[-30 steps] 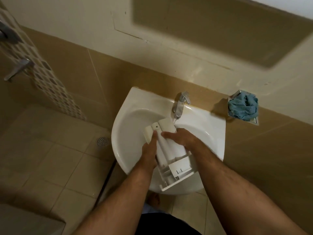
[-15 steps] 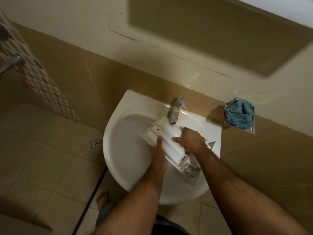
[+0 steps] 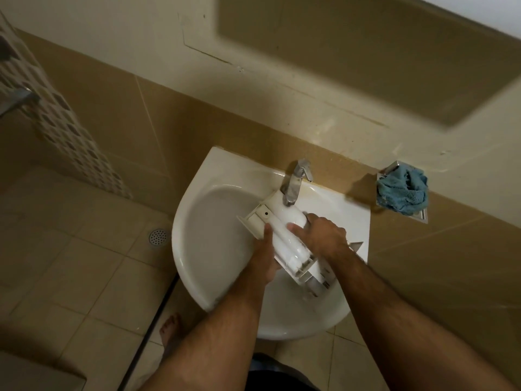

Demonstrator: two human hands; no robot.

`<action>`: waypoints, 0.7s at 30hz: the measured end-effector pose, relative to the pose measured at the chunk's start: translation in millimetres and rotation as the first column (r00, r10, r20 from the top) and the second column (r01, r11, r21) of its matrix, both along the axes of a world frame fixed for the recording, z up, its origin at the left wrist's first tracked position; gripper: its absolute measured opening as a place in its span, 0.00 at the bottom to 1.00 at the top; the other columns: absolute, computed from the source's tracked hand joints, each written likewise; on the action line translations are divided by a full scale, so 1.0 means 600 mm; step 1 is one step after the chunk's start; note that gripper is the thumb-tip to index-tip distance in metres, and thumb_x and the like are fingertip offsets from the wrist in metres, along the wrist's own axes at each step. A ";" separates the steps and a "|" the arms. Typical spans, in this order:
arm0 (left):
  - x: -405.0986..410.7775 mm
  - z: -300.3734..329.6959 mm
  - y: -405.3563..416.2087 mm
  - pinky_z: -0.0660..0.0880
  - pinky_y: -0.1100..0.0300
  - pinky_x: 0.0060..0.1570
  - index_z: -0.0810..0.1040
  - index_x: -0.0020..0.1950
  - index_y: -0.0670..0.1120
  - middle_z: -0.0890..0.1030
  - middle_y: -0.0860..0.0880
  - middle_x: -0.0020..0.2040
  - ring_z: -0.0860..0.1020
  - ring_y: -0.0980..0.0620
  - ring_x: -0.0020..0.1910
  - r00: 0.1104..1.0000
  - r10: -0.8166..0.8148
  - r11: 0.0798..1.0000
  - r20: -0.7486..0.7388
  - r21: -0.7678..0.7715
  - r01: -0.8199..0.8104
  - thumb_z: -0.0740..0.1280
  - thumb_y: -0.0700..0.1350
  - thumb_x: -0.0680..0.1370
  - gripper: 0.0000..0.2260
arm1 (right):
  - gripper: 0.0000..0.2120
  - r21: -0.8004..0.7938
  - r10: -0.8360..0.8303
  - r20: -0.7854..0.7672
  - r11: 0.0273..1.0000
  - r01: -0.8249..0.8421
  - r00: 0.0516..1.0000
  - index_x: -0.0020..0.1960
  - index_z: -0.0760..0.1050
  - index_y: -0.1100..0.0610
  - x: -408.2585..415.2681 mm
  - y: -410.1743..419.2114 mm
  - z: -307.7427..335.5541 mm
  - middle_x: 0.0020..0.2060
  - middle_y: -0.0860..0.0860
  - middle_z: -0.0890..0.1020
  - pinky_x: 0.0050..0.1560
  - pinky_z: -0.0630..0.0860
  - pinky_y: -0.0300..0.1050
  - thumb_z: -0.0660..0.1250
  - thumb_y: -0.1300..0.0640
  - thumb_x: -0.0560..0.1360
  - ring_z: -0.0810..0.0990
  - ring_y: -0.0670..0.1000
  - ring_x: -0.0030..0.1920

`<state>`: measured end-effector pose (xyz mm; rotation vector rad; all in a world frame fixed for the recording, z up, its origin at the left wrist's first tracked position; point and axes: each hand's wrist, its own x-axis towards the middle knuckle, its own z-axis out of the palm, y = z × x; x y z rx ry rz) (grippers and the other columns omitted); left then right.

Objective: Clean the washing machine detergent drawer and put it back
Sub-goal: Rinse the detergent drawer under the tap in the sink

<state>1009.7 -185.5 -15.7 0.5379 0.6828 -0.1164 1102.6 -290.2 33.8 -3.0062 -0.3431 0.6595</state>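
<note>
White plastic, the detergent drawer (image 3: 284,235) is lying slantwise across the basin of a white ceramic sink (image 3: 203,244), its front panel end reaching up and left beneath the spout of a chrome tap (image 3: 294,183), its open compartment end pointing down and right toward the person. The drawer is sitting between the two hands, held from both long sides. The left hand (image 3: 263,259) is coming in from below and gripping the drawer's left edge, its thumb lying straight along that edge toward the panel while the other fingers are hidden underneath, so how far they curl cannot be told. The right hand (image 3: 321,235) is lying over the drawer's right side near its middle, thumb stretched across the top of the pale rounded surface and fingers curled down over the far edge. Both forearms are reaching in from the bottom of the view and converging on the drawer. Whether water is running from the tap is too blurred to tell. On the tiled ledge to the right of the sink, well apart from the hands, a crumpled blue cloth (image 3: 403,193) is resting in a small metal dish (image 3: 421,217). On the tiled floor to the left, a round drain (image 3: 158,236) is showing, and a bare foot (image 3: 170,333) is standing below the sink.
</note>
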 end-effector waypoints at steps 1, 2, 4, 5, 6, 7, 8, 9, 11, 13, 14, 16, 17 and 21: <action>0.000 0.001 0.002 0.65 0.40 0.72 0.65 0.76 0.41 0.71 0.37 0.71 0.71 0.38 0.70 1.000 -0.016 1.000 0.000 0.004 0.016 0.56 0.55 0.82 0.26 | 0.38 0.015 0.016 0.003 1.000 -0.016 1.000 0.73 0.64 0.48 0.002 0.008 0.001 0.62 0.52 0.79 0.61 0.70 0.57 0.52 0.25 0.72 0.77 0.57 0.61; -0.001 0.002 0.004 0.64 0.41 0.72 0.65 0.76 0.41 0.71 0.37 0.72 0.70 0.37 0.71 0.999 -0.034 0.999 0.000 0.012 0.034 0.56 0.55 0.83 0.26 | 0.38 0.037 0.026 -0.003 0.999 -0.026 1.000 0.73 0.63 0.49 0.003 0.015 0.001 0.62 0.53 0.79 0.62 0.71 0.56 0.52 0.26 0.73 0.77 0.57 0.62; -0.002 -0.003 0.008 0.62 0.41 0.73 0.65 0.76 0.44 0.70 0.37 0.73 0.69 0.38 0.72 0.998 -0.069 0.997 0.001 0.022 0.069 0.54 0.56 0.83 0.25 | 0.36 0.086 0.018 -0.027 0.996 -0.016 0.999 0.74 0.62 0.51 0.005 0.029 -0.003 0.64 0.56 0.78 0.62 0.73 0.56 0.53 0.29 0.75 0.76 0.58 0.62; -0.002 -0.008 0.009 0.62 0.41 0.73 0.65 0.76 0.45 0.70 0.38 0.73 0.69 0.39 0.72 0.996 -0.087 0.996 0.010 0.019 0.086 0.53 0.56 0.83 0.25 | 0.35 0.099 0.001 -0.034 0.995 0.002 0.999 0.73 0.63 0.52 0.006 0.036 -0.006 0.64 0.57 0.77 0.63 0.73 0.57 0.53 0.29 0.75 0.76 0.59 0.62; -0.003 -0.011 0.010 0.63 0.41 0.73 0.64 0.76 0.46 0.70 0.38 0.73 0.70 0.39 0.71 0.993 -0.113 0.994 0.024 0.005 0.113 0.53 0.57 0.83 0.25 | 0.35 0.103 -0.021 -0.030 0.994 0.024 0.999 0.72 0.64 0.52 0.007 0.044 -0.008 0.64 0.57 0.77 0.62 0.73 0.57 0.53 0.29 0.75 0.76 0.60 0.62; -0.005 -0.013 0.012 0.66 0.41 0.71 0.64 0.76 0.46 0.71 0.38 0.72 0.71 0.39 0.70 0.989 -0.147 0.989 0.030 -0.011 0.147 0.53 0.59 0.82 0.26 | 0.36 0.102 -0.044 -0.012 0.994 0.045 0.999 0.71 0.65 0.53 0.008 0.053 -0.010 0.63 0.58 0.76 0.62 0.73 0.57 0.53 0.28 0.74 0.76 0.60 0.61; -0.008 -0.014 0.014 0.70 0.42 0.67 0.64 0.76 0.46 0.73 0.39 0.70 0.73 0.40 0.68 0.982 -0.184 0.983 0.033 -0.018 0.185 0.52 0.61 0.82 0.27 | 0.37 0.096 -0.061 0.014 0.994 0.059 0.998 0.70 0.67 0.53 0.008 0.061 -0.012 0.63 0.58 0.76 0.61 0.73 0.57 0.53 0.27 0.73 0.76 0.61 0.61; -0.009 -0.015 0.016 0.75 0.44 0.61 0.64 0.75 0.46 0.75 0.40 0.68 0.75 0.41 0.66 0.975 -0.220 0.975 0.035 -0.021 0.221 0.52 0.63 0.81 0.28 | 0.38 0.082 -0.071 0.041 0.994 0.067 0.997 0.69 0.68 0.53 0.008 0.067 -0.014 0.63 0.58 0.76 0.61 0.73 0.57 0.52 0.26 0.72 0.75 0.61 0.61; -0.010 -0.018 0.022 0.80 0.49 0.49 0.65 0.74 0.49 0.78 0.44 0.65 0.78 0.45 0.61 0.959 -0.282 0.959 0.044 -0.023 0.283 0.52 0.66 0.79 0.30 | 0.39 0.052 -0.073 0.080 0.996 0.069 0.994 0.68 0.69 0.52 0.006 0.073 -0.018 0.62 0.57 0.76 0.59 0.72 0.57 0.50 0.24 0.71 0.74 0.61 0.61; -0.009 -0.024 0.024 0.82 0.52 0.44 0.64 0.74 0.49 0.77 0.44 0.66 0.79 0.46 0.60 0.956 -0.292 0.956 0.037 -0.026 0.293 0.51 0.66 0.79 0.30 | 0.39 0.051 -0.051 0.114 0.998 0.046 0.992 0.67 0.69 0.51 0.004 0.069 -0.021 0.62 0.56 0.75 0.58 0.71 0.57 0.50 0.24 0.71 0.73 0.60 0.61; -0.010 -0.026 0.025 0.82 0.52 0.43 0.64 0.74 0.49 0.77 0.43 0.66 0.79 0.45 0.59 0.962 -0.273 0.961 0.023 -0.028 0.274 0.51 0.66 0.80 0.29 | 0.38 0.060 -0.029 0.128 0.998 0.021 0.991 0.68 0.69 0.51 0.004 0.066 -0.023 0.62 0.56 0.75 0.58 0.71 0.57 0.51 0.24 0.71 0.73 0.59 0.61; -0.014 -0.027 0.027 0.82 0.52 0.43 0.67 0.71 0.47 0.80 0.42 0.62 0.81 0.46 0.56 0.973 -0.230 0.972 -0.002 -0.042 0.230 0.52 0.64 0.81 0.27 | 0.38 0.089 0.026 0.109 0.995 -0.035 0.994 0.69 0.69 0.52 0.007 0.060 -0.027 0.63 0.55 0.74 0.60 0.72 0.56 0.54 0.26 0.72 0.72 0.59 0.62; -0.016 -0.030 0.027 0.82 0.52 0.43 0.70 0.68 0.47 0.82 0.43 0.59 0.83 0.46 0.54 0.976 -0.216 0.975 -0.012 -0.046 0.215 0.53 0.63 0.81 0.26 | 0.37 0.120 0.040 0.079 0.992 -0.049 0.996 0.70 0.69 0.53 0.009 0.060 -0.027 0.62 0.55 0.74 0.61 0.72 0.55 0.57 0.27 0.72 0.72 0.58 0.62; -0.019 -0.035 0.026 0.81 0.48 0.50 0.75 0.64 0.45 0.81 0.42 0.59 0.81 0.43 0.56 0.990 -0.108 0.994 -0.088 0.022 0.111 0.60 0.61 0.80 0.23 | 0.35 0.317 -0.034 -0.061 0.947 0.052 0.998 0.65 0.73 0.55 0.017 0.065 -0.018 0.57 0.55 0.78 0.57 0.75 0.49 0.67 0.31 0.69 0.77 0.55 0.56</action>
